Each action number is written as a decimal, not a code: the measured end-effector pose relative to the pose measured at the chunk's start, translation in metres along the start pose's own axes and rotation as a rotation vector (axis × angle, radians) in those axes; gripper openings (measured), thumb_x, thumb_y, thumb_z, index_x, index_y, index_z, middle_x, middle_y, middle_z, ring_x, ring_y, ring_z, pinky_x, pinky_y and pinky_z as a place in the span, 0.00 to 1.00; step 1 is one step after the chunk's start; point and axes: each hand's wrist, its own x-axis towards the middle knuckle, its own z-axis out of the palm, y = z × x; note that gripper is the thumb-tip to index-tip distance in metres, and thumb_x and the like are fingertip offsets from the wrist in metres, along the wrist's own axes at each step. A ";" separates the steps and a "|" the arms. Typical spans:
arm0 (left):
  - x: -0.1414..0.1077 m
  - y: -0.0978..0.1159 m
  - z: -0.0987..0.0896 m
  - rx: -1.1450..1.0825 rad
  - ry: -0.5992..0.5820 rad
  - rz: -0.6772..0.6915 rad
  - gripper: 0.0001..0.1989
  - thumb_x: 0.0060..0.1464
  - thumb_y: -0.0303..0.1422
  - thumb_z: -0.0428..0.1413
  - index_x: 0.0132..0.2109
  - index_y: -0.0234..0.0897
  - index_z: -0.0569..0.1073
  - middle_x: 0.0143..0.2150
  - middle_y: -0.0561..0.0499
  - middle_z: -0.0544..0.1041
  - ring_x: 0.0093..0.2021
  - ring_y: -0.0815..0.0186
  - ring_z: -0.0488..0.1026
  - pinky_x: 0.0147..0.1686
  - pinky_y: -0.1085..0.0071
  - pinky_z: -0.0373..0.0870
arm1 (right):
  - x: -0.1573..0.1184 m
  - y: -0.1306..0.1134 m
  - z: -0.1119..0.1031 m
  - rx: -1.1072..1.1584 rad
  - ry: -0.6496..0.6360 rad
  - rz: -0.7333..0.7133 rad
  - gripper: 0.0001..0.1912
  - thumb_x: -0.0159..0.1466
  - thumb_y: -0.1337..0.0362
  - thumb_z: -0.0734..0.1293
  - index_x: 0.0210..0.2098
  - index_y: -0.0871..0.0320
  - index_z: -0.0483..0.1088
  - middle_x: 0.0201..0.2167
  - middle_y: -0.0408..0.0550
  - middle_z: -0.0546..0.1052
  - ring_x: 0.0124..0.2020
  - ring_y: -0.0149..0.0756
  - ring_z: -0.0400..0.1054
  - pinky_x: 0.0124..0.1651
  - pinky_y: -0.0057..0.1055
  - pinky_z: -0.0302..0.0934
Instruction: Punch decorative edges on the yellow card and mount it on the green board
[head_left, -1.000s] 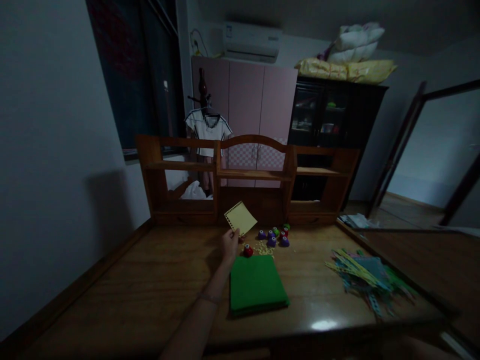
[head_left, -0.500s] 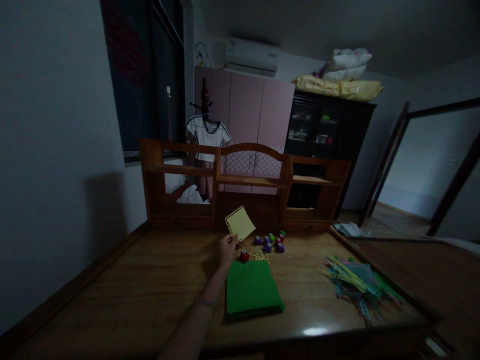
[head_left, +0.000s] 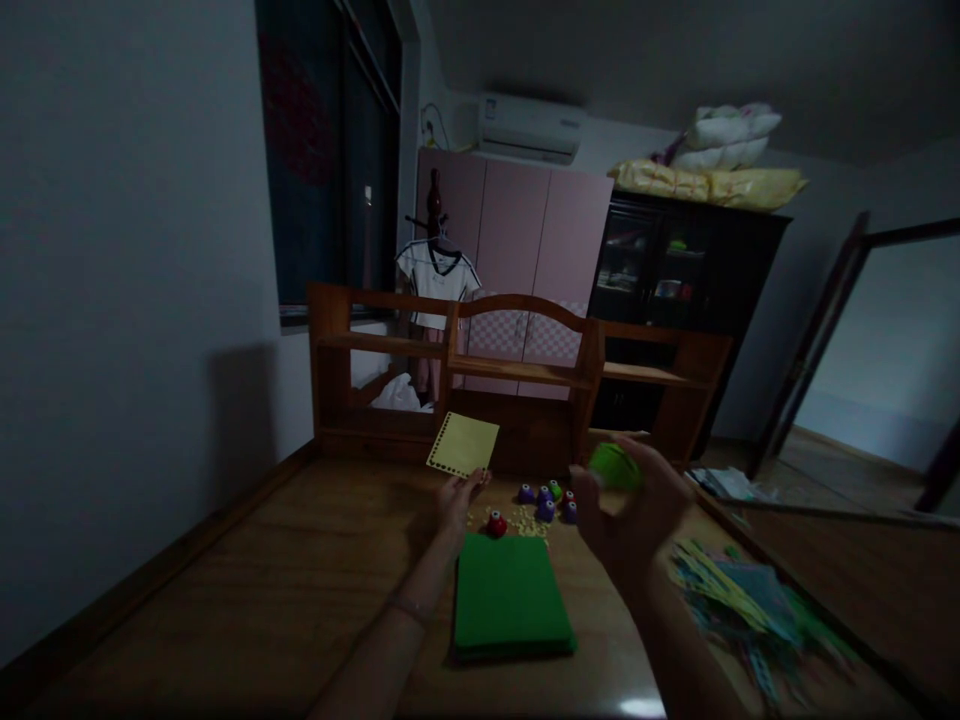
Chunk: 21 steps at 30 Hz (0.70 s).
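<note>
My left hand (head_left: 459, 500) pinches the lower edge of a square yellow paper (head_left: 466, 446), held up above the table. Small dark holes line its left and lower edges. My right hand (head_left: 637, 505) is raised to the right, somewhat blurred, with its fingers closed around a small green craft punch (head_left: 615, 467). Between the hands, several red, purple and green craft punches (head_left: 547, 511) stand on the table, with a red one (head_left: 496, 523) apart from them. Pale punched-out bits (head_left: 528, 524) lie scattered nearby. Closer to me is a stack of green sheets (head_left: 512, 595).
A pile of colourful cut paper strips and sheets (head_left: 750, 600) lies on the wooden table (head_left: 247, 590) at the right. A low wooden shelf unit (head_left: 517, 372) rises along the back edge. A wall (head_left: 135, 400) borders the left side.
My right hand has come into view with the green craft punch in it. The yellow paper has turned and tipped in my left hand. The whole view has shifted slightly.
</note>
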 end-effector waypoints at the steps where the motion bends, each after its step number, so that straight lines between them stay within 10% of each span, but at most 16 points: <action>1: 0.000 0.000 0.000 0.008 -0.009 -0.011 0.13 0.41 0.32 0.66 0.34 0.29 0.74 0.33 0.43 0.80 0.34 0.63 0.78 0.43 0.66 0.75 | 0.000 0.023 0.017 -0.032 0.026 0.047 0.24 0.54 0.52 0.70 0.45 0.56 0.64 0.32 0.49 0.73 0.32 0.40 0.70 0.36 0.36 0.63; 8: -0.002 -0.001 0.003 0.069 -0.071 -0.071 0.12 0.43 0.33 0.65 0.32 0.28 0.75 0.37 0.38 0.80 0.37 0.60 0.78 0.41 0.66 0.76 | -0.086 0.131 0.078 0.011 -0.192 0.633 0.23 0.57 0.45 0.64 0.42 0.56 0.66 0.28 0.47 0.74 0.28 0.40 0.68 0.31 0.32 0.59; 21: -0.022 -0.003 0.017 0.594 -0.106 0.227 0.21 0.48 0.48 0.57 0.30 0.30 0.75 0.25 0.47 0.78 0.23 0.64 0.74 0.23 0.73 0.68 | -0.110 0.132 0.084 0.502 -0.380 0.927 0.19 0.59 0.43 0.61 0.30 0.52 0.64 0.22 0.40 0.69 0.18 0.32 0.60 0.22 0.29 0.54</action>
